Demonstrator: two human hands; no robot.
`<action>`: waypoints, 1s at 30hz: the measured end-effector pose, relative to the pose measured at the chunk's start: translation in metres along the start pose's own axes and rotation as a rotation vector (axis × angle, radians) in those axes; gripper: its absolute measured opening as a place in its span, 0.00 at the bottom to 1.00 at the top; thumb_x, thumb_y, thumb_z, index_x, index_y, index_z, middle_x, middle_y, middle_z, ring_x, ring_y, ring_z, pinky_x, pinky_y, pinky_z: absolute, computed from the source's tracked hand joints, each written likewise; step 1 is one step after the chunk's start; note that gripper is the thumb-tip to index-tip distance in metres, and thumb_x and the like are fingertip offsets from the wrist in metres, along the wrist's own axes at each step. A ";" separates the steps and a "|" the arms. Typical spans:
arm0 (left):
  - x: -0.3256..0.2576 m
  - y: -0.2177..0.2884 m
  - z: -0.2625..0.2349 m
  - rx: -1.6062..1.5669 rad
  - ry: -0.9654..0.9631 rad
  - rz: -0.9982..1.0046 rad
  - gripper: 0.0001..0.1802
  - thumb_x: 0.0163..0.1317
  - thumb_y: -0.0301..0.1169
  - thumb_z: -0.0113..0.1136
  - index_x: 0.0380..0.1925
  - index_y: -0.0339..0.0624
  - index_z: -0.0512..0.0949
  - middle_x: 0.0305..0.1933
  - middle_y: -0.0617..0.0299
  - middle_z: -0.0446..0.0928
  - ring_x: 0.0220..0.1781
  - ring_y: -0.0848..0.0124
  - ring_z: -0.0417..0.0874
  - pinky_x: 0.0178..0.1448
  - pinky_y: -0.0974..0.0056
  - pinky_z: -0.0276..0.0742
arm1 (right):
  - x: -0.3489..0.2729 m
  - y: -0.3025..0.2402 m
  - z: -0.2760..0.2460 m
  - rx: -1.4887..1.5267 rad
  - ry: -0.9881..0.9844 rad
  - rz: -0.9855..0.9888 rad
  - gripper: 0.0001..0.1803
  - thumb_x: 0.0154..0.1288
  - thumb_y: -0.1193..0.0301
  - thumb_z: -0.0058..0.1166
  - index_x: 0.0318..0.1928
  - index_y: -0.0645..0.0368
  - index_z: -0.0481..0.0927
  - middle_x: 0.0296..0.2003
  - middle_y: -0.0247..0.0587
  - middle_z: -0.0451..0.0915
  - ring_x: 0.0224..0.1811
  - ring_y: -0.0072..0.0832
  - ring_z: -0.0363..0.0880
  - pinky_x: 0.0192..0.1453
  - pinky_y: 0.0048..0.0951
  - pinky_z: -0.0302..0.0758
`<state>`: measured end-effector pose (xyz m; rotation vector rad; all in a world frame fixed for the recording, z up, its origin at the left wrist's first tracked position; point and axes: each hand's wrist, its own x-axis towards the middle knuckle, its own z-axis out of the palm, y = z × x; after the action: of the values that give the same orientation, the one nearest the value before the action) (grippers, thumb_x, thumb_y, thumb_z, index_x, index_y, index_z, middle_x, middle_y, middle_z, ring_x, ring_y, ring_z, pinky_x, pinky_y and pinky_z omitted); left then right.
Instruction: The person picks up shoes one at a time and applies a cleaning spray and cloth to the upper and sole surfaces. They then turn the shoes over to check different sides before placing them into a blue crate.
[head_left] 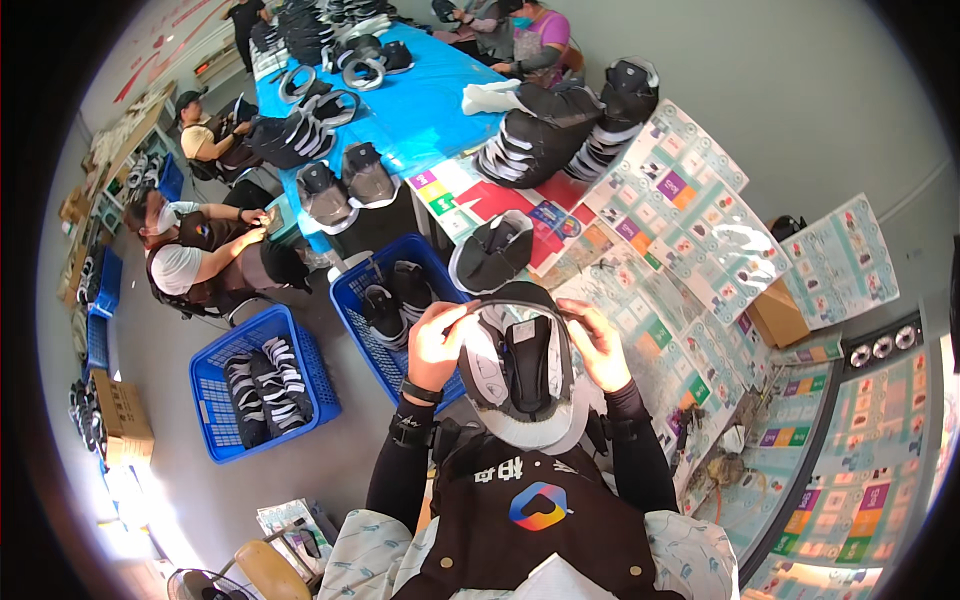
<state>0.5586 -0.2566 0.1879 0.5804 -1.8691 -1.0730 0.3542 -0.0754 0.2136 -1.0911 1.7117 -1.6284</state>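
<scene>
A black-and-white shoe upper [525, 372] is held up in front of my chest, its opening toward me. A dark inner piece with a small pale label shows inside, between white lining panels, and a white edge curves along the bottom. My left hand [437, 345] pinches the dark rim at its upper left, and my right hand [597, 345] grips the rim at its upper right. Both hands are closed on it; some fingertips are hidden behind the rim. Just beyond, another dark upper [492, 252] rests on the table's near corner.
Stacked uppers [535, 140] stand on the sheet-covered table [435, 95]. Blue baskets with uppers, one basket [325, 370] and another basket [345, 290], stand on the floor to my left. Printed sheets [690, 205] spread to my right. Several people sit or stand around the table.
</scene>
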 end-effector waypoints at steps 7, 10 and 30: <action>-0.031 0.039 0.039 -0.154 -0.219 -0.081 0.12 0.56 0.28 0.70 0.40 0.37 0.87 0.39 0.54 0.85 0.37 0.65 0.85 0.42 0.67 0.78 | -0.053 -0.019 -0.038 -0.479 0.130 -0.211 0.13 0.65 0.75 0.63 0.49 0.61 0.85 0.47 0.48 0.85 0.53 0.40 0.84 0.58 0.33 0.77; -0.037 0.053 0.064 -0.132 -0.245 -0.085 0.10 0.57 0.28 0.70 0.39 0.37 0.87 0.37 0.55 0.85 0.38 0.66 0.86 0.42 0.67 0.78 | -0.075 -0.025 -0.065 -0.371 0.183 -0.204 0.10 0.63 0.75 0.64 0.45 0.62 0.86 0.44 0.47 0.86 0.50 0.38 0.84 0.56 0.32 0.78; -0.060 0.139 0.278 -0.616 -0.446 -0.777 0.12 0.74 0.32 0.56 0.33 0.34 0.77 0.32 0.75 0.71 0.35 0.82 0.67 0.40 0.73 0.64 | -0.136 0.061 -0.307 0.373 0.024 0.432 0.10 0.71 0.68 0.59 0.47 0.60 0.81 0.32 0.28 0.77 0.35 0.16 0.72 0.43 0.22 0.69</action>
<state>0.3528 -0.0165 0.2122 0.7507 -1.5270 -2.3372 0.1614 0.2029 0.1736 -0.4864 1.4496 -1.5899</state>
